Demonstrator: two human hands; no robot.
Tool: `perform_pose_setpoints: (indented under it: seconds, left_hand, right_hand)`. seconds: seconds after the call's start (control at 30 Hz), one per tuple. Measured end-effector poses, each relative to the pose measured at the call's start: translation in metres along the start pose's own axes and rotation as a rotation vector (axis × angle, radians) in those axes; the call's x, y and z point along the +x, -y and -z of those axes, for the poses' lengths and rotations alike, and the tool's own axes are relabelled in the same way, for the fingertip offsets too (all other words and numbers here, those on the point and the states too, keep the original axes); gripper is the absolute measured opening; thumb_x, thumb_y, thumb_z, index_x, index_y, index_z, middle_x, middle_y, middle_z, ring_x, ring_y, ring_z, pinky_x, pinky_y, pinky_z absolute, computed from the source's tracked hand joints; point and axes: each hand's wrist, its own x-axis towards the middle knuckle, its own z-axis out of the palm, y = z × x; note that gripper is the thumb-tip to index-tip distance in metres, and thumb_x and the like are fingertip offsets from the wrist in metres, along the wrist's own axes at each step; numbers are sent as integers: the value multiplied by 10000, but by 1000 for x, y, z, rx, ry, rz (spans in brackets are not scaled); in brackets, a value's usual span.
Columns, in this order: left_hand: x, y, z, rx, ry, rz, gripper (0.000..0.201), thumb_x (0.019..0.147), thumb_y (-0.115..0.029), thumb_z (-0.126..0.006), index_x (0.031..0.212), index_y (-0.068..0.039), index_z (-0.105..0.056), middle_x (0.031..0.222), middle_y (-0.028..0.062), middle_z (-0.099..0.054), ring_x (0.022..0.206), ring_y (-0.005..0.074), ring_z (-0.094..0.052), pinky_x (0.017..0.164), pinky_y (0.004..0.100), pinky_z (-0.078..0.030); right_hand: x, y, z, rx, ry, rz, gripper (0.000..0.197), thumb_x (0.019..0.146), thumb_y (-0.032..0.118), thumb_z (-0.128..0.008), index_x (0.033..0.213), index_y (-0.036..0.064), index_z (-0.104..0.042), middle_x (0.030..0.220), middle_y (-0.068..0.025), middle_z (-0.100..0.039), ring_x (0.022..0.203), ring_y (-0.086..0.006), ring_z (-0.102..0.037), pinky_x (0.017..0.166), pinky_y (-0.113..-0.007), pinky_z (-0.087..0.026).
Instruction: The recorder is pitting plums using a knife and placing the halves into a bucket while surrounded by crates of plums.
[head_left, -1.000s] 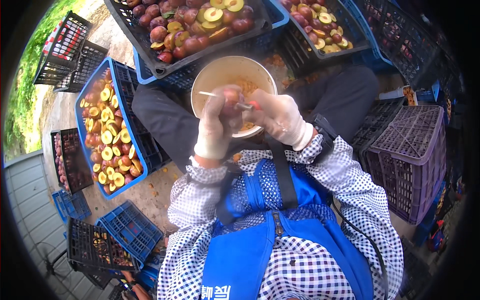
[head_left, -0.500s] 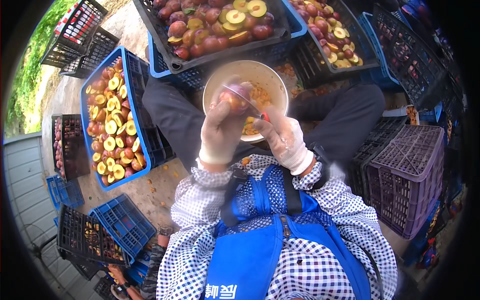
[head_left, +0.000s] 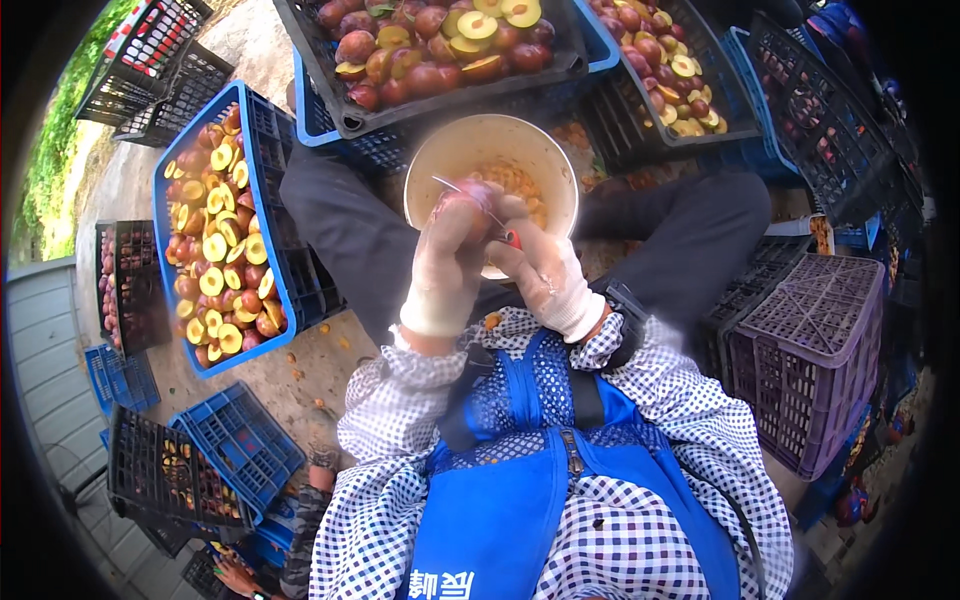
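Note:
Both my hands wear off-white gloves and meet above a cream-coloured tub [head_left: 563, 168] between my knees. My left hand [head_left: 447, 262] is closed around a reddish-purple plum [head_left: 482, 194], much of it covered by fingers. In my right hand [head_left: 545, 272] is a knife [head_left: 513, 239] with a red handle. Its thin blade lies across the plum, the tip sticking out on the left; I cannot tell how deep it is in the fruit. Orange-yellow bits [head_left: 515, 183] lie in the bottom of the tub.
A blue crate [head_left: 290, 300] of halved plums stands at my left. Ahead is a black crate [head_left: 365, 122] of whole and halved plums, with another black crate [head_left: 640, 150] beside it. Purple crates [head_left: 800, 350] stand at the right. Another person's hand [head_left: 237, 575] shows at lower left.
My right hand has moved up and left, closer to my left hand. The fingers now cover more of the plum, and the blade's tip reaches further left.

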Motion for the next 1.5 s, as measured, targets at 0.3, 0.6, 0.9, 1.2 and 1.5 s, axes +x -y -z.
perform_pose_setpoints:
  seconds: [0.3,0.6,0.9,1.2,1.5]
  left_hand:
    - [5,-12,-4,273,50,-47,464,846,-200,-667,1229,31,-540,1070,116,-635,956,183,-638,889,303,-499]
    - [8,-21,-2,411,80,-28,474,856,-231,-671,1237,14,-530,1071,109,-658,1162,241,-590,1045,370,-425]
    - [21,-33,7,1018,72,-19,452,771,-155,-748,1151,12,-568,1014,109,-637,876,149,-636,798,276,-529]
    - [12,-22,3,683,-2,-60,478,760,-212,-767,1151,10,-603,1035,78,-644,922,165,-631,840,293,-507]
    - [14,-110,14,1100,53,-288,574,665,-148,-850,1178,0,-639,1122,70,-614,994,149,-595,908,299,-489]
  right_hand:
    - [14,-9,16,277,168,-37,256,964,229,-605,1058,-8,-631,939,-196,-704,922,-323,-704,791,-384,-522]
    - [15,-13,18,503,292,-132,313,980,191,-600,1215,-15,-597,1063,-139,-685,1008,-185,-647,876,-325,-492]
    - [18,-14,12,558,268,-211,314,964,195,-621,1201,-13,-614,1054,-93,-687,1006,-136,-624,886,-300,-486]
    - [19,-16,20,476,315,-147,244,944,176,-629,1116,2,-636,1010,-134,-688,939,-223,-668,817,-362,-495]
    - [2,-19,78,109,483,-330,187,936,200,-637,955,15,-654,817,-102,-658,771,-164,-625,707,-328,-477]
